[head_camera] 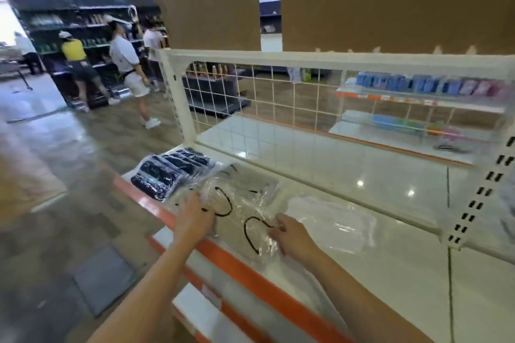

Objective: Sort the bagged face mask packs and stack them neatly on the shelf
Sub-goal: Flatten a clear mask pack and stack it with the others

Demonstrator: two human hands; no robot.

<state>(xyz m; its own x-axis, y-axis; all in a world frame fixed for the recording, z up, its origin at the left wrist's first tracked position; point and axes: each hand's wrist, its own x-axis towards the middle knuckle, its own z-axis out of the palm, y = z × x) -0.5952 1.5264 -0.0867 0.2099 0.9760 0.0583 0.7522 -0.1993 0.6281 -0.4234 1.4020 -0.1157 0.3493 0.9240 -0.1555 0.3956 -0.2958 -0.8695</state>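
A clear plastic pack [245, 203] with black ear loops showing through it lies on the white shelf [362, 175], near its orange front edge. My left hand [192, 217] rests on the pack's left side, fingers laid over the plastic. My right hand [289, 234] pinches the pack's right edge beside a black loop. A row of packs of black masks [170, 172] lies at the shelf's left end, one overlapping the other. A pack of white masks [331, 220] lies flat to the right of my right hand.
A white wire grid panel [264, 97] backs the shelf, with a slotted upright [479, 192] at the right. Behind the grid, other shelves hold coloured packs [434, 86]. Three people [125, 58] stand in the aisle at the far left. Brown cardboard [390, 0] hangs overhead.
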